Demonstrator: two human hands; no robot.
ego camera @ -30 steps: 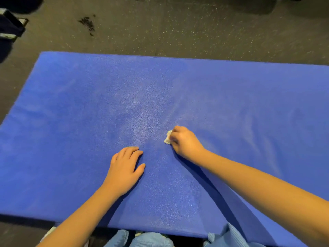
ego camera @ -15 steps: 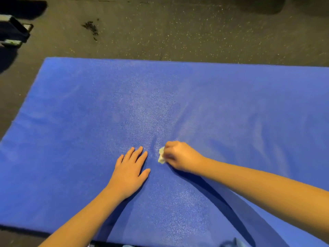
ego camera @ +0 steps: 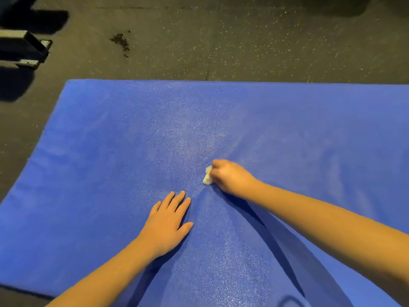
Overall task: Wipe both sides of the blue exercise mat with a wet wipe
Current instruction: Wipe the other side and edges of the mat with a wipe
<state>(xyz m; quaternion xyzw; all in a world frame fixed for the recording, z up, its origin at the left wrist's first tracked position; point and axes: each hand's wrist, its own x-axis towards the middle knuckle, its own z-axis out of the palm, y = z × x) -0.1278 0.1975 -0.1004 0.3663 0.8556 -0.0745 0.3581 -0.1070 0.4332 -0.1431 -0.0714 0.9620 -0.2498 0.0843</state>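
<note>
The blue exercise mat [ego camera: 106, 165] lies flat on the dark floor and fills most of the view. My right hand [ego camera: 231, 177] grips a small white wet wipe [ego camera: 207, 177], bunched up and pressed onto the mat near its middle; only the wipe's left edge shows past my fingers. My left hand [ego camera: 168, 222] rests flat on the mat with straight fingers, just below and left of the wipe. The mat surface around both hands glistens in a pale streak.
Dark speckled rubber floor [ego camera: 221, 41] surrounds the mat at the back and left. A black metal equipment base [ego camera: 22, 49] stands at the far left. A small dark patch of debris [ego camera: 120, 41] lies on the floor behind the mat.
My right hand with the wipe slid left and toward me, then back away from me. My left hand spread its fingers flat. The view tilted so more floor shows behind the mat.
</note>
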